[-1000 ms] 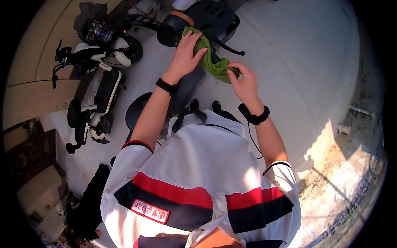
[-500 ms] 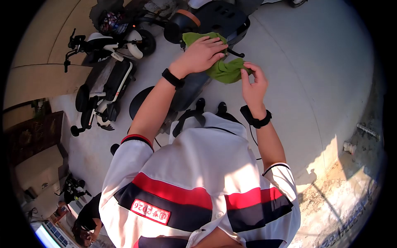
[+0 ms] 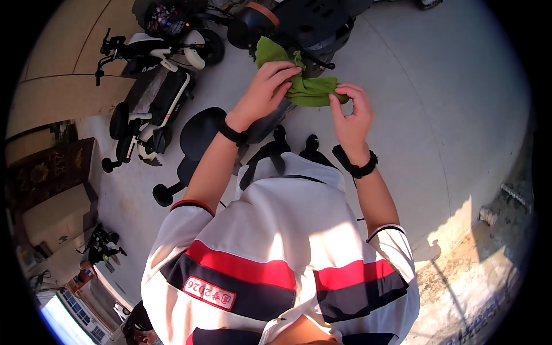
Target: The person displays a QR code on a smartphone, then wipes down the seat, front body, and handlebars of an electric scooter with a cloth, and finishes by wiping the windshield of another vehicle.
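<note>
**Green cloth held in both hands above a dark scooter**

Nearest the camera, a white shirt with red and dark bands is seen from above, and both forearms are stretched forward from it. A black wristband is worn on the left wrist, and a black band on the right. The left hand is laid over a green cloth, with its fingers curled and gripping the fabric. The right hand is closed on the cloth's right end, which is pinched between thumb and fingertips. The cloth is bunched between the two hands, in front of the chest, just above a dark scooter. Further off to the left, a white and black scooter is parked on the pale concrete ground.
</note>
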